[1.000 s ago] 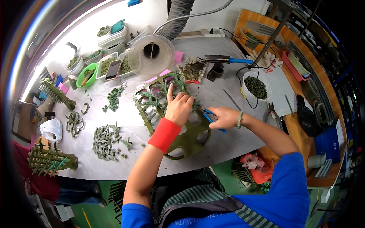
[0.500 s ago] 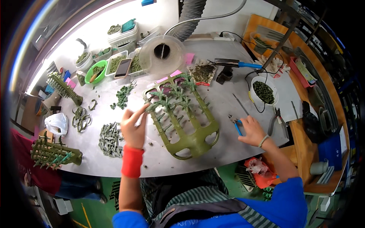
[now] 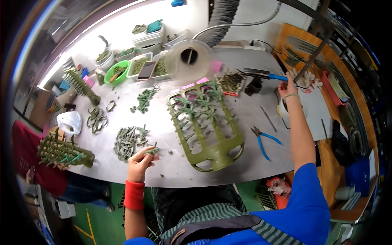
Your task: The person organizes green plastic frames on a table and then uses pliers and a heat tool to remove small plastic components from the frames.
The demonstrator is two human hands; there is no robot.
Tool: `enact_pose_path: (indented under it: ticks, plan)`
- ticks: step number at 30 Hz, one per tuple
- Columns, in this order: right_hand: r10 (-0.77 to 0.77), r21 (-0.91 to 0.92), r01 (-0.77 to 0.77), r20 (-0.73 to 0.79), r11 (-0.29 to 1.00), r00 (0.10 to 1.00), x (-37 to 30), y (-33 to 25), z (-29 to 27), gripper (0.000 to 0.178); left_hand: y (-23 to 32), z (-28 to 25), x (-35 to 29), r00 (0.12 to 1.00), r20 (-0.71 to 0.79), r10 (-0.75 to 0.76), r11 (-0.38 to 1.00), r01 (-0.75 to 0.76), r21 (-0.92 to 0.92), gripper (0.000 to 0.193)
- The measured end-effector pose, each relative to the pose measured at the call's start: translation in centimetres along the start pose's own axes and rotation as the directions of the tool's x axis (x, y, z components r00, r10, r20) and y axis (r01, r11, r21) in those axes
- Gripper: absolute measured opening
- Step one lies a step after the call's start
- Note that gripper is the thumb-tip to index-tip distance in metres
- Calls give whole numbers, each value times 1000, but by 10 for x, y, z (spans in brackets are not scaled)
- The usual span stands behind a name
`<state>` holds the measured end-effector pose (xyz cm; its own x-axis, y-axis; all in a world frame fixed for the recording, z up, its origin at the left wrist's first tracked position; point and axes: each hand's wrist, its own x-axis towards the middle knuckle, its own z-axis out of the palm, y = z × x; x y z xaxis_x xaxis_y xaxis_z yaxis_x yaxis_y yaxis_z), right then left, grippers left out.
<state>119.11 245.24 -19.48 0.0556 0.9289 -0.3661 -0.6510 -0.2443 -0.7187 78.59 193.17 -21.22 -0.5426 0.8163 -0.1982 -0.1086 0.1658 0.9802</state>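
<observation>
Between the thumb and fingertips of my left hand [image 3: 141, 161] is a small green wax piece [image 3: 153, 150], held over the table near a pile of similar grey-green pieces [image 3: 125, 143]. My right hand [image 3: 288, 85], arm stretched out to the far right, is closed around the blue handle of a soldering iron [image 3: 278, 76]. Its dark barrel points left. In the middle lies a large olive-green wax frame [image 3: 220, 157] with long bars and a cup-shaped end towards me. Clusters of green wax pieces [image 3: 200, 104] stand on its far part. Blue-handled pliers [image 3: 263, 141] lie open on the table to its right.
A clear round hood [image 3: 173, 61] on a grey duct stands behind the frame. Tubs, a green bowl [image 3: 109, 77] and a phone [image 3: 147, 70] line the back left. A thin metal tool [image 3: 268, 118] lies beside the pliers. Another person [image 3: 45, 167] stands at far left.
My left hand has come back from the frame towards me and now holds a wax piece. My right hand has left the pliers on the table and reached up to the soldering iron.
</observation>
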Motion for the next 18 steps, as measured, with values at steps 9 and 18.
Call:
enact_pose_path:
  ticks: [9, 18]
  plan:
    - [-209, -262, 328, 396, 908, 894, -64, -15, 23, 30, 0, -12, 15, 1000, 7, -14, 982, 15, -189, 31]
    - [-308, -130, 372, 352, 919, 884, -108, -56, -33, 33, 43, -30, 80, 999, -10, 44, 934, -45, -354, 42]
